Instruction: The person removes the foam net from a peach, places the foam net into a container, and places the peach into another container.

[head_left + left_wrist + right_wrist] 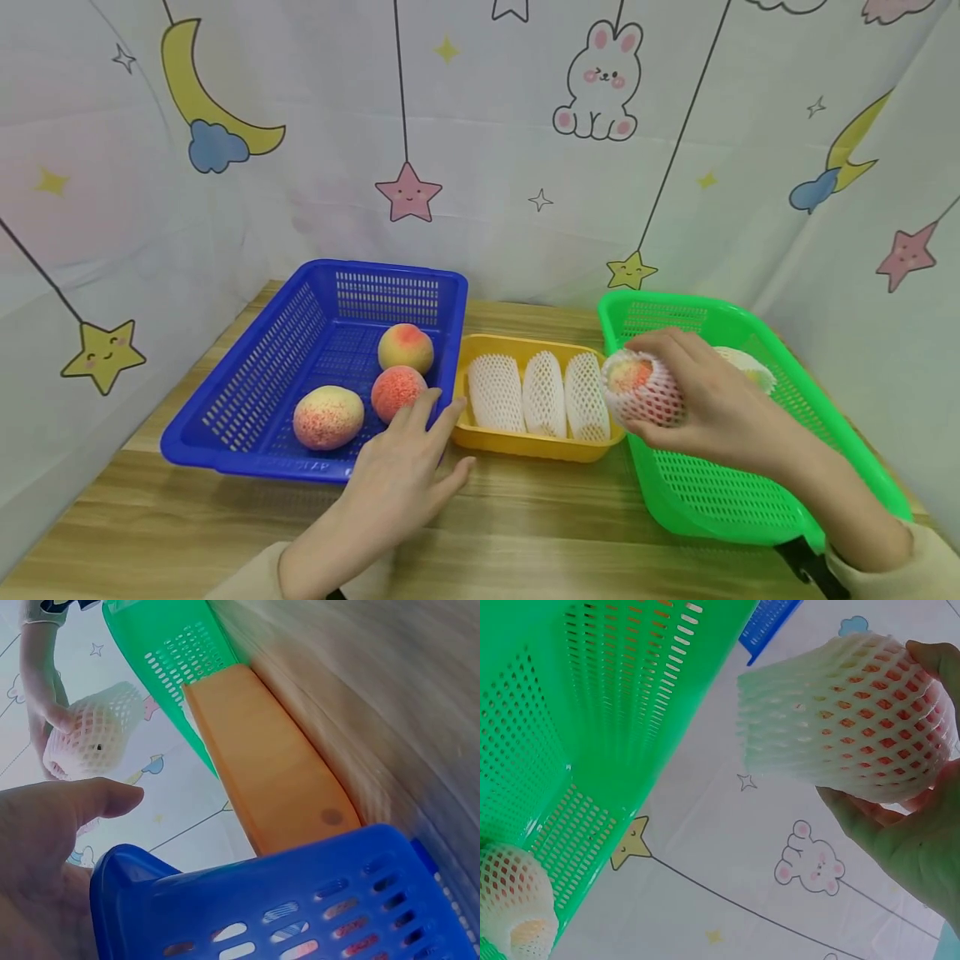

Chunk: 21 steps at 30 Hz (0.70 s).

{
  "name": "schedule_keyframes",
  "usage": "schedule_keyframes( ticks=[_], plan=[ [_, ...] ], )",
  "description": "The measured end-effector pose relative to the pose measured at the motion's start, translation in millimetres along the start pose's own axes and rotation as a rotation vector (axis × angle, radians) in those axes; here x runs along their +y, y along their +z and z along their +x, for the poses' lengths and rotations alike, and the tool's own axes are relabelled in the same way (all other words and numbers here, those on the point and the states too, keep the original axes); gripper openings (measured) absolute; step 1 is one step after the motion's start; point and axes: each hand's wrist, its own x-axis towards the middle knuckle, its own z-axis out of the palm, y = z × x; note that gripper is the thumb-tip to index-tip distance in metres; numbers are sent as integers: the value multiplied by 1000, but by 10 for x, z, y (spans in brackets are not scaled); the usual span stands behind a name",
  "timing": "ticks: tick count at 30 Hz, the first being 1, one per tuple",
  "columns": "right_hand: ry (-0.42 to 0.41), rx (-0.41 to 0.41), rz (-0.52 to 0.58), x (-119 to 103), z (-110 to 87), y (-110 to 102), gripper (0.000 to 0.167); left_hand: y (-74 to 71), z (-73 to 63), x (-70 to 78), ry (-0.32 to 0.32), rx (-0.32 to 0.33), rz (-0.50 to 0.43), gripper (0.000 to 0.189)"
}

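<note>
My right hand (708, 400) grips a peach in a white foam net (643, 390), held up over the left rim of the green basket (675, 508). In the right wrist view the net's loose end sticks out past the peach. My left hand (401, 467) hovers at the front right corner of the blue basket (225, 454), fingers spread and holding nothing. Beyond its fingertips lies a red peach (398, 393); whether they touch it I cannot tell. Two more peaches, a yellowish-red one (328, 417) and another behind (406, 348), lie in the blue basket.
Between the baskets stands a yellow tray (517, 444) with three white foam nets (544, 394) side by side. A netted peach (746, 367) lies in the green basket, partly behind my right hand. A patterned curtain (487, 108) hangs behind the wooden table (525, 517).
</note>
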Motion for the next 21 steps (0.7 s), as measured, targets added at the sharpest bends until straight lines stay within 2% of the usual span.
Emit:
schedule_keyframes(
  ticks=[5, 10, 16, 21],
  plan=[
    [-3, 35, 3, -32, 10, 4, 73, -14, 6, 10, 10, -4, -2, 54],
    [32, 43, 32, -76, -7, -1, 72, 0, -5, 14, 36, 12, 9, 54],
    [135, 57, 138, -189, -53, -8, 73, 39, -7, 24, 93, 65, 25, 53],
    [216, 77, 228, -285, -103, -20, 72, 39, 5, 65, 128, 59, -28, 48]
  ],
)
